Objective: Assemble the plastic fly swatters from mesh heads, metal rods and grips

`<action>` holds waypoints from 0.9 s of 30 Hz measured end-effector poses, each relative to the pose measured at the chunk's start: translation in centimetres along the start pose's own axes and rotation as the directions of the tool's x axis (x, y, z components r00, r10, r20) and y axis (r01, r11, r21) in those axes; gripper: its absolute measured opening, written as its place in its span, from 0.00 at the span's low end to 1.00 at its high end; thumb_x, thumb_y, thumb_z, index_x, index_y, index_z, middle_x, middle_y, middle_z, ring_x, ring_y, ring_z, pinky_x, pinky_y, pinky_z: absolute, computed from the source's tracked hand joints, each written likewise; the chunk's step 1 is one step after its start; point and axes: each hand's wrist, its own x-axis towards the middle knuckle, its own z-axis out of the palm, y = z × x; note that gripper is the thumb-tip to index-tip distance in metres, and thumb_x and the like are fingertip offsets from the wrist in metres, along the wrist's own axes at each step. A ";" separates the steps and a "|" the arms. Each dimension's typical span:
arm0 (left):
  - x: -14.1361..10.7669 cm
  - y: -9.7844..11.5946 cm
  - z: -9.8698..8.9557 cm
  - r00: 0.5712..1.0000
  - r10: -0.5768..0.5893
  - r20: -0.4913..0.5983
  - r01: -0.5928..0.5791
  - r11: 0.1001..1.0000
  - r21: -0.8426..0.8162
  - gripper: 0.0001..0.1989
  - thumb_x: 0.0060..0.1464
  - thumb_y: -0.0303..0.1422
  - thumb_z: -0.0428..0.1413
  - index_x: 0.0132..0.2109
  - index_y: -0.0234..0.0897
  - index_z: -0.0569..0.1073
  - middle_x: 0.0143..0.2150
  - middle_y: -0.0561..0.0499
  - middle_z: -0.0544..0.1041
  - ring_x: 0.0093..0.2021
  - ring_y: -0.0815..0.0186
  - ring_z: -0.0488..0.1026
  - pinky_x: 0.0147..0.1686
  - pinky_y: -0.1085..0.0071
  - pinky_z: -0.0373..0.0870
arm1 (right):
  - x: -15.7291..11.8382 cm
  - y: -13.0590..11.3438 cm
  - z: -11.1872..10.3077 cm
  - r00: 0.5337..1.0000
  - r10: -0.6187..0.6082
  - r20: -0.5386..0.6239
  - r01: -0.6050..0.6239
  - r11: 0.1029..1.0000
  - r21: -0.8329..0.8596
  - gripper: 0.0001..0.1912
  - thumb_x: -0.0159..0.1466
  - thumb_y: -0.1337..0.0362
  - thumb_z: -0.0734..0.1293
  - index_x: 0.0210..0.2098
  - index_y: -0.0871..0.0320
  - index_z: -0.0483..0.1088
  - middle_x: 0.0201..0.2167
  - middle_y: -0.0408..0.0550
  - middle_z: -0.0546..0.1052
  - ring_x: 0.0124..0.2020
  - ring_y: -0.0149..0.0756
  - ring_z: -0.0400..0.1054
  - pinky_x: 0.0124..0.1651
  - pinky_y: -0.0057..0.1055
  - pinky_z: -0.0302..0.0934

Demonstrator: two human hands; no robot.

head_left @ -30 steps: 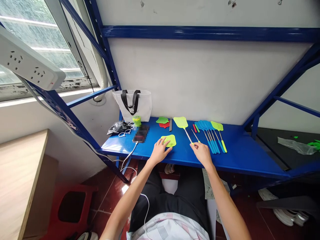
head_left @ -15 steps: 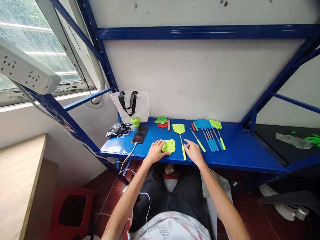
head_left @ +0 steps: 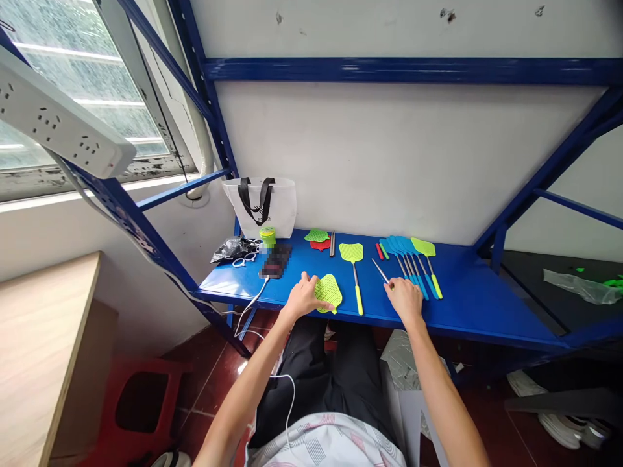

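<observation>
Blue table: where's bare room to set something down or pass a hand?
Widest on the blue table: right end, past the swatter row. Narrower: between lone swatter and right hand. Crowded: left end, around white bag; swatter row itself.

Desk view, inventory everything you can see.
Complete swatters: two, yellow, middle and right
Blue swatters: several, right
Loose yellow head: one, front
Slim rod: one, metallic, middle
Green head, red head: one each, back
Short handles: two, red, green, back
Tote: one, white, left
Tub: one, green, left
Scissors: count unclear, pale, left
Blurred item: one, dark, left
Plastic bag: one, black, left
Power strip: one, white, upper left
Stool: one, red, lower left
Desk: one, blue, centre
Left hand: on loose yellow head
Right hand: on slim rod
</observation>
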 end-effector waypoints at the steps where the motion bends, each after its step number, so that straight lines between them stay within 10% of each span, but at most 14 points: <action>1: 0.0 0.2 -0.2 1.000 -0.003 -0.003 0.003 0.999 -0.045 0.47 0.45 0.66 0.73 0.61 0.40 0.74 0.64 0.33 0.73 0.54 0.40 0.81 0.50 0.53 0.77 | 0.0 -0.1 -0.1 1.000 0.005 -0.011 -0.005 1.000 -0.008 0.15 0.79 0.57 0.64 0.46 0.56 0.81 0.43 0.61 0.85 0.49 0.57 0.79 0.49 0.46 0.67; 6: 0.3 0.8 -1.9 0.988 0.074 -0.135 -0.125 0.899 -0.420 0.33 0.55 0.63 0.69 0.51 0.42 0.72 0.55 0.39 0.80 0.55 0.42 0.82 0.46 0.56 0.80 | 0.0 -0.9 0.1 0.999 0.004 -0.044 -0.001 0.997 0.075 0.18 0.81 0.54 0.59 0.47 0.56 0.78 0.46 0.63 0.82 0.48 0.54 0.77 0.41 0.40 0.65; 12: 0.1 1.7 -4.1 0.971 -0.026 -0.238 -0.187 0.538 -0.822 0.35 0.55 0.58 0.73 0.56 0.39 0.74 0.51 0.41 0.83 0.37 0.58 0.82 0.24 0.70 0.76 | 0.5 -2.1 -2.9 0.998 -0.061 -0.034 0.070 0.921 0.384 0.23 0.82 0.52 0.55 0.46 0.54 0.78 0.42 0.55 0.83 0.37 0.47 0.78 0.36 0.38 0.65; 20: -0.9 2.8 -5.9 0.922 -0.159 -0.352 -0.289 0.321 -0.902 0.33 0.54 0.51 0.76 0.58 0.40 0.75 0.55 0.42 0.82 0.42 0.59 0.82 0.25 0.73 0.80 | -2.3 -7.0 -10.9 0.945 -0.265 -0.189 0.326 0.769 0.550 0.22 0.83 0.45 0.60 0.54 0.48 0.82 0.47 0.52 0.83 0.41 0.44 0.80 0.42 0.36 0.71; 27: -1.3 3.8 -6.3 0.928 -0.172 -0.330 -0.277 0.273 -0.921 0.34 0.52 0.49 0.77 0.57 0.39 0.75 0.54 0.42 0.82 0.42 0.59 0.82 0.24 0.73 0.79 | -2.8 -7.2 -11.5 0.920 -0.240 -0.311 0.366 0.812 0.455 0.23 0.81 0.42 0.64 0.47 0.48 0.84 0.41 0.50 0.83 0.32 0.40 0.76 0.36 0.36 0.67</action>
